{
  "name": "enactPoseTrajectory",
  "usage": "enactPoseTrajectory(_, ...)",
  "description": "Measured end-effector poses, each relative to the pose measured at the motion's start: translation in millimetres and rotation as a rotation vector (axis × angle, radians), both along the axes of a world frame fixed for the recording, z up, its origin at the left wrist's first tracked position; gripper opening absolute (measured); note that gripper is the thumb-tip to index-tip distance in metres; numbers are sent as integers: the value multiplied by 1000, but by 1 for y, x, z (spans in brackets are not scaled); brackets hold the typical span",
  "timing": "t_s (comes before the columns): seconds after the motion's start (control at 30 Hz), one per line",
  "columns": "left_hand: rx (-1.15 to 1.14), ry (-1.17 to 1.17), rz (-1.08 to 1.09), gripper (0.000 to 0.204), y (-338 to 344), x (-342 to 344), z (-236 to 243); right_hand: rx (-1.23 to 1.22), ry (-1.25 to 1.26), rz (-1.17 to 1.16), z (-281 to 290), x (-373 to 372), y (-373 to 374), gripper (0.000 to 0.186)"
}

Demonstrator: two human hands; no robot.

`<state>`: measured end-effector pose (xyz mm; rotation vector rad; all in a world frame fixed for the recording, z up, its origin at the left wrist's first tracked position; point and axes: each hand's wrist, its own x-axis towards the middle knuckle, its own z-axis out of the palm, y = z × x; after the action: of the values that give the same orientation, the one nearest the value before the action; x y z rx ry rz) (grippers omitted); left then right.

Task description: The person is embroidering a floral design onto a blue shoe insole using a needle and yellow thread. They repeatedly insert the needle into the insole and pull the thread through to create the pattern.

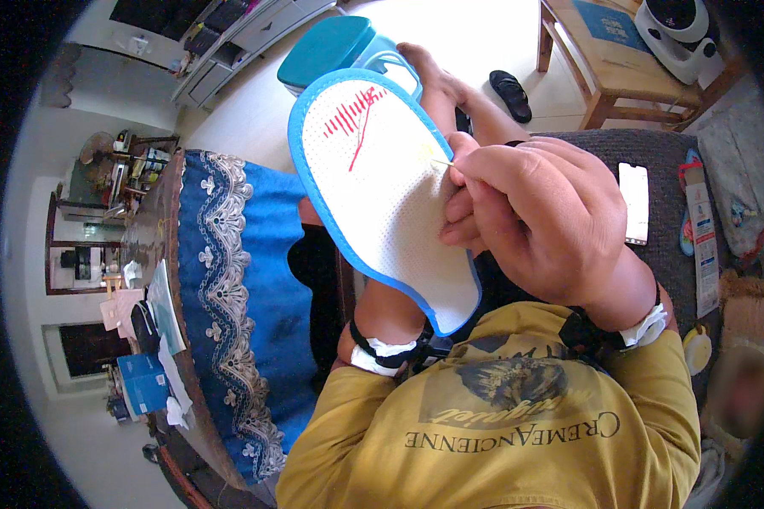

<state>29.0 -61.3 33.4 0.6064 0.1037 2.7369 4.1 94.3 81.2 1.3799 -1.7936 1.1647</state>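
A white insole (382,170) with blue edging is held up in front of me, its wide end away from me. Red stitches (352,119) run in short bars and one long slanting line near its far end. My left forearm (388,318) leads up behind the insole, and the insole hides my left hand and its fingers. My right hand (543,204) is closed at the right edge of the insole. Its thumb and forefinger pinch a thin, pale needle (441,162) against the surface, beside a faint yellow patch. The other fingers are curled.
To the left stands a table with a blue, lace-trimmed cloth (267,229) and a blue box (143,383). A teal-lidded bin (327,51) stands ahead near my bare foot. A black slipper (509,95) and wooden stool (607,76) are far right; a white packet (633,204) lies on the dark seat.
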Motion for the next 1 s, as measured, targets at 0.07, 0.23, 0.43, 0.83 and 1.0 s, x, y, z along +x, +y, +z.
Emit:
enactPoseTrajectory(0.07,2,-4,10,32,0,0,1,10,5,-3,0,0,0,11)
enactPoseTrajectory(0.23,1,-15,34,29,0,2,3,10,19,-26,0,0,0,11)
enactPoseTrajectory(0.43,-7,-26,55,26,1,4,5,-5,12,-34,-2,2,-1,11)
enactPoseTrajectory(0.83,-123,-16,76,20,8,9,3,29,-23,-27,3,0,4,13)
enactPoseTrajectory(1.0,-589,-117,575,16,21,21,16,39,-422,92,2,-14,6,16)
